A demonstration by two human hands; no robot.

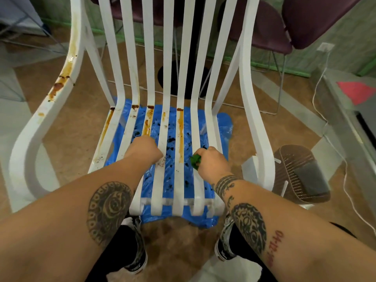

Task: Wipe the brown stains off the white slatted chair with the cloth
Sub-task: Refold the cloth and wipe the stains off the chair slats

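The white slatted chair [254, 119] fills the view. Brown stains [180, 131] run down several seat slats, and more streak the left armrest [61, 82]. My right hand [212, 161] grips a bunched green cloth [195, 161] and holds it against a seat slat right of centre. My left hand [145, 150] is curled in a fist and rests on a seat slat left of centre. Whether its fingers wrap the slat is hidden.
A blue plastic sheet [223, 123] with dark specks lies under the seat. A brown mesh basket [299, 174] stands right of the chair, with a white cable [321, 82] trailing past it. Purple chairs [264, 25] stand behind. My shoes [136, 251] are by the seat's front.
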